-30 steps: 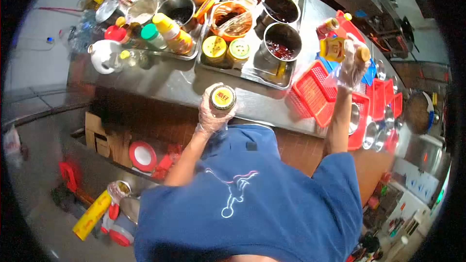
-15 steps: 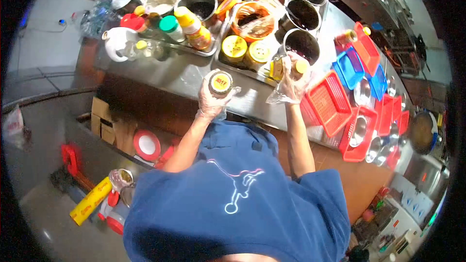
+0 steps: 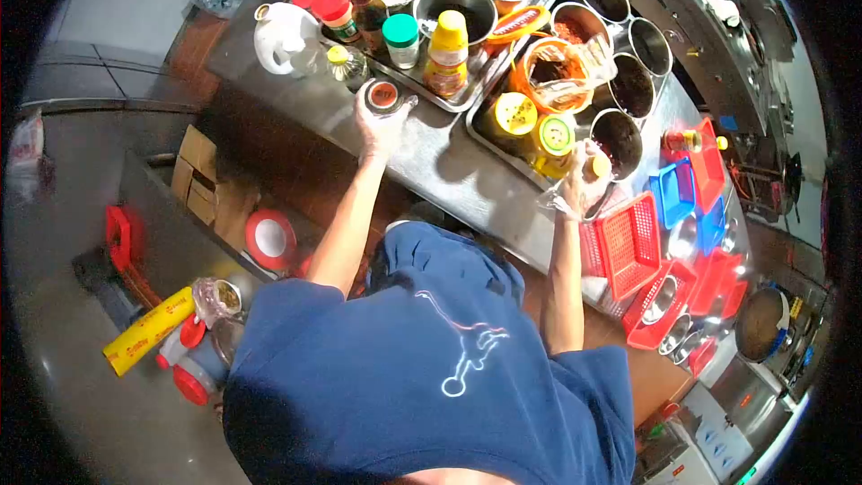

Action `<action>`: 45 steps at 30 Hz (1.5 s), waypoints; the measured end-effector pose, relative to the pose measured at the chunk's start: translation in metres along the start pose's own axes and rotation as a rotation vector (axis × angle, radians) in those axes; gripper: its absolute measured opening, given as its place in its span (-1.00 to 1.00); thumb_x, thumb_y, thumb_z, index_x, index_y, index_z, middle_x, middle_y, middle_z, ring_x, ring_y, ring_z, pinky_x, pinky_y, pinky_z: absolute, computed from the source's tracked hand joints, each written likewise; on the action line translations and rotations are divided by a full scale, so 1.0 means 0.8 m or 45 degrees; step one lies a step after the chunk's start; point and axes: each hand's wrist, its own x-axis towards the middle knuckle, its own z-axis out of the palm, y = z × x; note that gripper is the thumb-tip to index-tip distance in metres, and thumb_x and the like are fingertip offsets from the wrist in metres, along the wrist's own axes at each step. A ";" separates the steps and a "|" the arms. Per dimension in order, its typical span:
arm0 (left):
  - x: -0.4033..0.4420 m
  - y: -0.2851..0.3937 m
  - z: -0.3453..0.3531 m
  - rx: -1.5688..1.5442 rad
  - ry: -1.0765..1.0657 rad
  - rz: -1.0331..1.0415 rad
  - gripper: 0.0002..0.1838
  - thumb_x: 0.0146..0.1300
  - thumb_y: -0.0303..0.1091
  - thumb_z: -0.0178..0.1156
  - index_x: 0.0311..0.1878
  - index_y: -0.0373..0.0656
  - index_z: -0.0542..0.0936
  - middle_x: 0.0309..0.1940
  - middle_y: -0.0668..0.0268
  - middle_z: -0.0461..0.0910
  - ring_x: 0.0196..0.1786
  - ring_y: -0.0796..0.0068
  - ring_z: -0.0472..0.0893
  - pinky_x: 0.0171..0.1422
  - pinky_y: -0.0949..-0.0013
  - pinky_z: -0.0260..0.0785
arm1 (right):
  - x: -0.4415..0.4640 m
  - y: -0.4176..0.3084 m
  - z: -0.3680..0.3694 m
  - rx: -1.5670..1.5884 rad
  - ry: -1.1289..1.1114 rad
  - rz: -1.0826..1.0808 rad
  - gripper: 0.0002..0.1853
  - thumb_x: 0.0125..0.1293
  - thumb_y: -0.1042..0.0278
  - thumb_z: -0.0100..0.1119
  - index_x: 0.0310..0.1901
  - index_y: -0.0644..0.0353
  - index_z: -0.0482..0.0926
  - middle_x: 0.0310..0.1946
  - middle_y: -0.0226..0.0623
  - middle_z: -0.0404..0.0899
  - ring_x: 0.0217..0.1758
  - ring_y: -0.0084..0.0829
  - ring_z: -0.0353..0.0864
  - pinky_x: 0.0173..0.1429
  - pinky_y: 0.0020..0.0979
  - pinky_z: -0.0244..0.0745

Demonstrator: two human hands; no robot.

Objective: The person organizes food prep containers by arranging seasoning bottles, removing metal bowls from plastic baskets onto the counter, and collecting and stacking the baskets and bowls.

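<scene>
A dark-rimmed jar [image 3: 383, 97] sits in the left hand [image 3: 381, 130], fingers clamped round its side, lid facing up, presumably to keep it steady, near a clear yellow-capped bottle [image 3: 347, 67] on the steel counter [image 3: 310, 112]. The right hand [image 3: 581, 186] is closed around an orange-capped bottle [image 3: 596, 167] just beside two yellow-lidded jars [image 3: 516, 114]; these stand in a metal tray [image 3: 503, 159], whose raised rim likely contains drips. Red baskets [image 3: 631, 247] lie farther right.
</scene>
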 end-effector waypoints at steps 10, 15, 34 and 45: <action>0.009 0.002 0.018 -0.124 0.128 0.069 -0.19 -0.19 -0.34 0.66 0.15 -0.20 0.41 -0.07 0.26 0.57 -0.03 0.43 0.56 0.13 0.31 0.47 | -0.004 -0.029 0.002 -0.035 -0.061 -0.012 -0.42 0.15 0.42 0.46 0.18 0.29 0.43 0.05 -0.18 0.55 0.09 -0.40 0.53 0.27 -0.36 0.41; 0.009 0.022 0.014 0.454 0.081 0.138 -0.29 -0.17 -0.19 0.66 0.01 -0.24 0.48 -0.07 0.21 0.57 -0.06 0.37 0.56 0.11 0.30 0.45 | -0.009 -0.066 -0.056 -0.132 -0.001 -0.130 -0.26 0.11 0.46 0.46 0.30 0.31 0.27 0.15 -0.14 0.45 0.25 -0.31 0.46 0.33 -0.30 0.38; -0.163 0.086 -0.020 0.659 -0.139 -0.204 -0.21 0.06 -0.35 0.45 0.34 -0.30 0.30 0.31 -0.01 0.32 0.31 0.05 0.43 0.35 0.10 0.38 | 0.475 0.137 -0.272 -0.321 0.239 0.146 -0.31 -0.13 0.09 0.58 0.06 0.25 0.58 -0.06 -0.27 0.65 -0.03 -0.40 0.60 0.07 -0.31 0.52; -0.190 0.093 -0.028 0.619 -0.206 -0.078 -0.47 -0.05 -0.35 0.47 0.04 -0.18 0.54 0.12 0.09 0.49 0.13 0.11 0.53 0.06 0.19 0.52 | 0.494 0.213 -0.306 0.213 0.142 -0.166 -0.86 0.26 0.31 0.33 -0.36 0.14 0.60 -0.32 -0.44 0.65 -0.24 -0.48 0.59 -0.02 -0.41 0.52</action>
